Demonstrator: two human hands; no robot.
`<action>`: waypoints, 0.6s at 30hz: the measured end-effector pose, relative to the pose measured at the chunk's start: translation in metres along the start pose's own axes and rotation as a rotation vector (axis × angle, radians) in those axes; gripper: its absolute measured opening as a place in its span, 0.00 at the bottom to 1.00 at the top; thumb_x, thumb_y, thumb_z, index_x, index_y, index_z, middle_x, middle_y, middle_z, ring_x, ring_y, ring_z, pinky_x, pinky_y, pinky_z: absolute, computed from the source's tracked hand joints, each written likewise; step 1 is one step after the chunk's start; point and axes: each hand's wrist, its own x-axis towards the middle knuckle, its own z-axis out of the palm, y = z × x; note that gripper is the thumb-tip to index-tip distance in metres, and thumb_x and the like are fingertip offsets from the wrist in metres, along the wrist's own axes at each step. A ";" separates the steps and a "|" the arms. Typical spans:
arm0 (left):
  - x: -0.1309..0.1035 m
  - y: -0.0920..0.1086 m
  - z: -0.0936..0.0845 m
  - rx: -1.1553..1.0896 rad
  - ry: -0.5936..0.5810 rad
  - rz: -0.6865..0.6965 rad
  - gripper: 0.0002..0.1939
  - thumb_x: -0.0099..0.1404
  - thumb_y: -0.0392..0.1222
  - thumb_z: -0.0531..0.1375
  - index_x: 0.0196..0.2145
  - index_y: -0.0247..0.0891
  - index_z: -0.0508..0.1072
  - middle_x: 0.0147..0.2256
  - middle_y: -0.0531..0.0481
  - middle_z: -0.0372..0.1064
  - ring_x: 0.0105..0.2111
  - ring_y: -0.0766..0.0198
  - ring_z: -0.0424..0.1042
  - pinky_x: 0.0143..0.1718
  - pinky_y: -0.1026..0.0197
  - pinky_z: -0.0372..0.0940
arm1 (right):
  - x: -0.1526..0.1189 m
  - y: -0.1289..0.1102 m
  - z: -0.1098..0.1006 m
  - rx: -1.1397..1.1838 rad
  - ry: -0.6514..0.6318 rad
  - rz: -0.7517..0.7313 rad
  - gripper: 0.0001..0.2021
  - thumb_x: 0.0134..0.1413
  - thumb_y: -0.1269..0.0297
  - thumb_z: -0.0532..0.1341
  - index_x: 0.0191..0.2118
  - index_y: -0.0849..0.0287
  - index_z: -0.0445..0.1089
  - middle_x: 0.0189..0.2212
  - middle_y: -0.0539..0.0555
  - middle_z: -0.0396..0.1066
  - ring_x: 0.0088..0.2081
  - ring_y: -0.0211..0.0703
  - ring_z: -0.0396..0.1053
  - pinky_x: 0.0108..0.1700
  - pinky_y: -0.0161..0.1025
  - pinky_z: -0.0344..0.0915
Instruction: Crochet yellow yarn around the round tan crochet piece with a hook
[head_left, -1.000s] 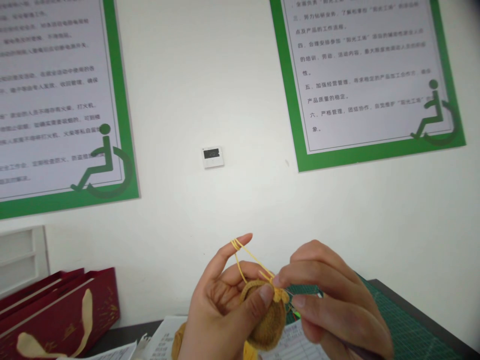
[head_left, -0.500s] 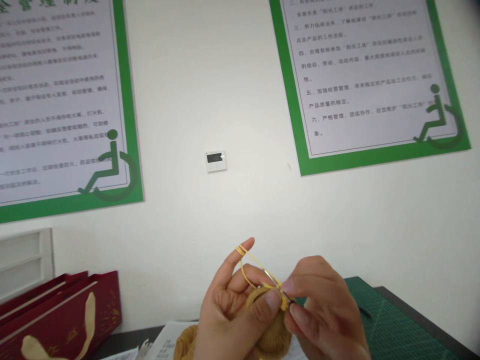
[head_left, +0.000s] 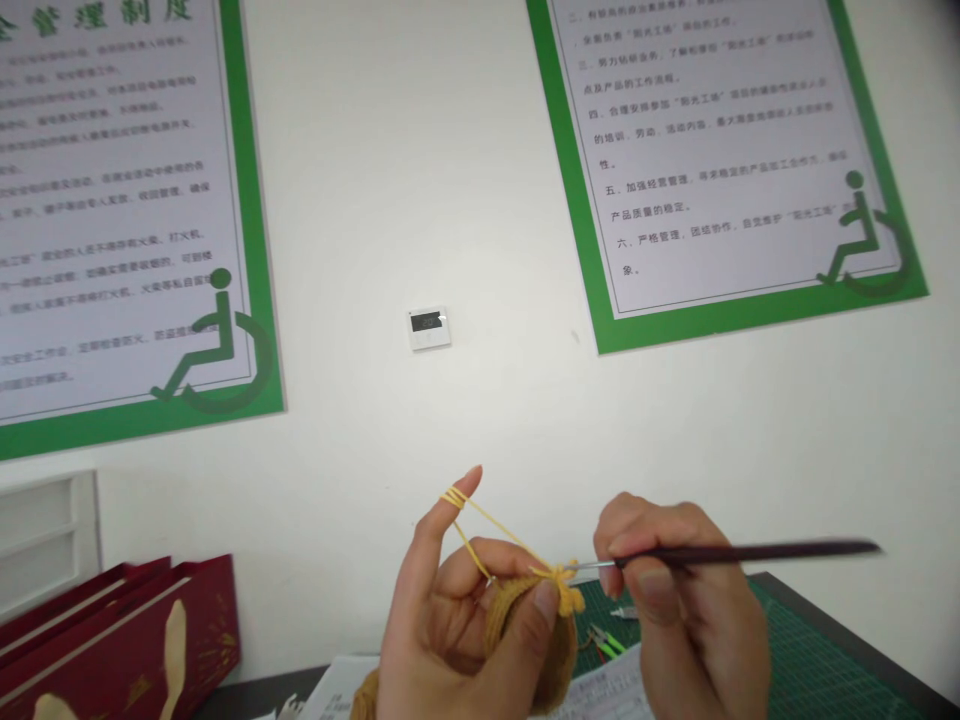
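Note:
My left hand point(head_left: 465, 620) pinches a round brown knitted piece point(head_left: 555, 665) between thumb and fingers, with its index finger raised. Yellow yarn point(head_left: 495, 520) is wound around that raised finger and runs down to small yellow stitches point(head_left: 568, 590) at the top edge of the piece. My right hand point(head_left: 679, 590) is closed on a crochet hook point(head_left: 720, 553) with a dark handle, which points out to the right. The hook's thin metal tip is at the yellow stitches; a yarn loop seems to be on it.
Printed papers point(head_left: 611, 692) and a green cutting mat point(head_left: 810, 660) lie below and right of my hands. Green-handled snips point(head_left: 606, 641) rest on the mat. Red paper bags point(head_left: 112, 640) stand at the left. Green-framed posters point(head_left: 600, 335) and a small thermostat point(head_left: 429, 328) are on the wall.
My right hand has moved right, away from my left thumb, and the hook now points sideways with its handle in full view. The snips have come into view.

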 end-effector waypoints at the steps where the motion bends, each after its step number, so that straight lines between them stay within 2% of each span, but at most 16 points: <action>1: 0.001 0.000 -0.002 -0.006 -0.018 -0.016 0.42 0.52 0.34 0.75 0.63 0.46 0.68 0.26 0.54 0.76 0.25 0.66 0.72 0.29 0.67 0.67 | 0.001 0.000 0.001 0.073 -0.004 0.113 0.09 0.71 0.59 0.57 0.38 0.52 0.71 0.25 0.49 0.67 0.25 0.38 0.63 0.28 0.37 0.59; 5: 0.007 0.000 -0.010 -0.060 -0.088 -0.085 0.41 0.51 0.35 0.77 0.61 0.43 0.70 0.28 0.52 0.75 0.26 0.65 0.72 0.30 0.65 0.67 | 0.011 0.004 0.009 0.390 -0.038 0.565 0.17 0.67 0.51 0.60 0.29 0.55 0.65 0.22 0.46 0.61 0.24 0.36 0.56 0.28 0.36 0.56; 7: 0.009 -0.001 -0.012 -0.080 -0.106 -0.108 0.40 0.51 0.35 0.77 0.60 0.42 0.71 0.29 0.52 0.75 0.26 0.66 0.72 0.30 0.65 0.67 | 0.014 0.006 0.012 0.456 -0.025 0.676 0.20 0.64 0.48 0.62 0.27 0.56 0.62 0.21 0.46 0.60 0.24 0.37 0.55 0.29 0.35 0.56; 9: 0.011 -0.002 -0.013 -0.077 -0.105 -0.112 0.38 0.52 0.34 0.76 0.60 0.41 0.71 0.29 0.52 0.75 0.27 0.66 0.72 0.30 0.65 0.66 | 0.014 0.007 0.013 0.431 0.003 0.652 0.20 0.64 0.48 0.63 0.27 0.56 0.62 0.21 0.45 0.60 0.24 0.36 0.55 0.29 0.35 0.55; 13: 0.013 0.000 -0.017 -0.078 -0.136 -0.150 0.39 0.54 0.34 0.75 0.61 0.42 0.69 0.29 0.51 0.76 0.26 0.65 0.72 0.29 0.64 0.66 | 0.012 0.005 0.009 0.354 -0.004 0.513 0.18 0.67 0.50 0.60 0.29 0.55 0.64 0.21 0.46 0.62 0.24 0.37 0.56 0.30 0.36 0.55; 15: 0.013 0.001 -0.018 -0.092 -0.160 -0.183 0.39 0.53 0.34 0.76 0.61 0.43 0.69 0.30 0.51 0.75 0.25 0.65 0.72 0.28 0.64 0.65 | 0.012 0.002 0.009 0.408 -0.017 0.566 0.19 0.66 0.50 0.61 0.28 0.55 0.63 0.22 0.46 0.61 0.25 0.37 0.56 0.30 0.36 0.55; 18: 0.012 -0.001 -0.015 -0.106 -0.180 -0.181 0.36 0.53 0.35 0.76 0.58 0.42 0.73 0.30 0.51 0.75 0.25 0.65 0.72 0.27 0.64 0.65 | 0.013 0.000 0.011 0.526 -0.061 0.733 0.21 0.62 0.47 0.64 0.26 0.56 0.61 0.22 0.46 0.59 0.25 0.36 0.55 0.30 0.36 0.55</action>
